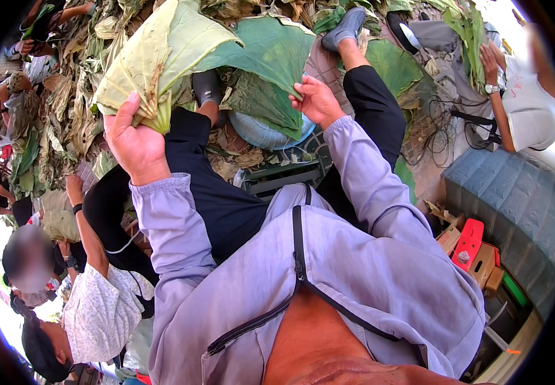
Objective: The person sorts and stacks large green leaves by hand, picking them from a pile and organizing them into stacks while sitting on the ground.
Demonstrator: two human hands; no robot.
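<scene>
My left hand [138, 139] grips the stem end of a folded, pale yellow-green large leaf [138, 62], with the thumb lying over brown-stained veins. A broad dark green leaf [270, 53] spreads from beside it to my right hand [319, 101], whose thumb and forefinger pinch its lower tip. Whether the two leaf parts are one piece, I cannot tell. Below them, more green leaves [272, 103] lie over a light blue plastic basket [263, 134] between my legs.
Heaps of dried leaves [61, 96] cover the ground ahead and left. People sit close at left; another person at right holds leaves [472, 48]. Black cables [433, 130] lie at right, near a plastic-covered box [503, 192] and a red object [468, 243]. A dark green stool [282, 175] is beneath me.
</scene>
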